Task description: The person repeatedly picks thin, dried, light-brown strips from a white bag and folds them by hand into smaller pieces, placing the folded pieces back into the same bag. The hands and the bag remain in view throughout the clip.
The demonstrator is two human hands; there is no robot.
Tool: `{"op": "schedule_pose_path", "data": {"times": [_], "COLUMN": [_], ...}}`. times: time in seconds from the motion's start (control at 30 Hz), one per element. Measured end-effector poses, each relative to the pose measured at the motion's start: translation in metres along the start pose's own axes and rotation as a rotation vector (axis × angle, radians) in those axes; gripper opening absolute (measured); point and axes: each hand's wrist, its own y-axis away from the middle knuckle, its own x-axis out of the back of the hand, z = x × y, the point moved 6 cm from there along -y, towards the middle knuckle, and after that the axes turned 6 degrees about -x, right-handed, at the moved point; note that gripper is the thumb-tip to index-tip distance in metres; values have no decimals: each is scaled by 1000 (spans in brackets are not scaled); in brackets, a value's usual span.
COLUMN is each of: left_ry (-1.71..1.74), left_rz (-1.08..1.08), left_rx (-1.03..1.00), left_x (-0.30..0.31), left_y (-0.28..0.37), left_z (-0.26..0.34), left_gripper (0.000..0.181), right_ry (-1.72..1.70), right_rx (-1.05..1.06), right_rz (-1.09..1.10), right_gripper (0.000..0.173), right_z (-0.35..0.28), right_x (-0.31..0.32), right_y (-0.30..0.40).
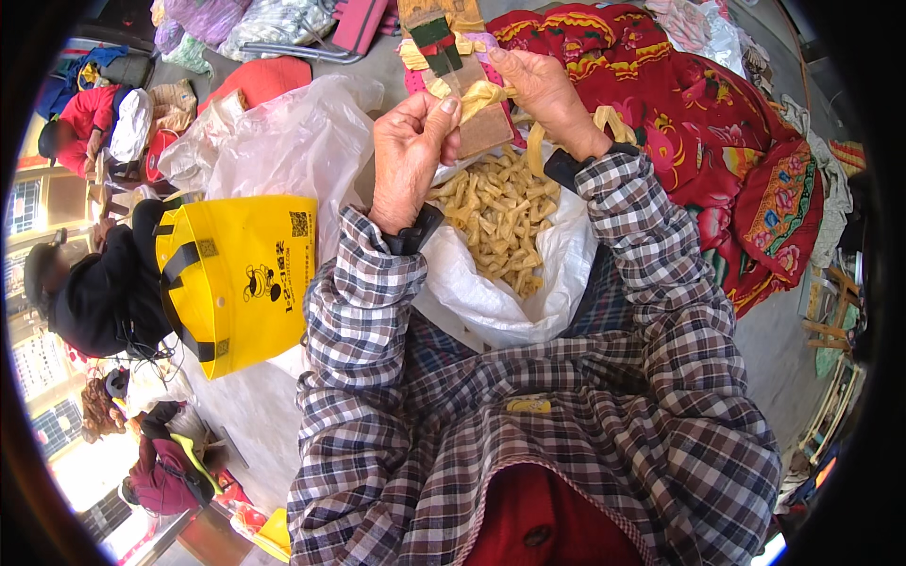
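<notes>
Between my two hands a yellowish strip, looped like a knot (483,99), is stretched over a small wooden board (488,134). My left hand (413,152) pinches one end between thumb and fingers. My right hand (543,95) grips the other end, and a loose length of strip (538,150) hangs below that wrist. A dark green block (433,44) with a red band and a thin, clear or metal plate stands on the board just beyond the knot. Below my hands, an open white sack (488,315) holds many small yellowish knotted pieces (495,212).
A yellow bag (262,283) with printing stands at left, beside a translucent plastic bag (304,141). Red flowered cloth (694,141) covers the right side. Several people sit farther left, among them a person in black (113,290). Wooden stools (842,304) lie at far right.
</notes>
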Motion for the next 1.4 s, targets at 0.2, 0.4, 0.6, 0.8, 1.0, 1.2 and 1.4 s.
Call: {"op": "schedule_pose_path", "data": {"times": [0.2,0.4,0.6,0.8,1.0,1.2,1.4], "left_ry": [-104,-180,-81,-251,-348,-678,-868], "left_rz": [-72,-94,-53,-24,70,-38,-159], "left_rx": [-166,-221,-186,-170,-270,-377,-475], "left_x": [-11,-16,-14,-9,7,0,-15], "left_y": [-9,-7,4,1,-7,-1,2], "left_z": [-3,-7,1,-4,-9,3,2], "left_gripper": [19,11,12,15,19,14,19], "right_ry": [284,348,396,384,213,228,-5], "right_rx": [-36,86,141,50,21,-180,-266], "right_rz": [-52,-39,89,97,-51,-425,-544], "right_gripper": [38,39,36,38,47,43,31], "right_z": [5,-14,-19,-5,-4,-10,-12], "right_x": [-9,-21,-5,8,3,-25,-33], "right_y": [9,16,11,3,2,19,26]}}
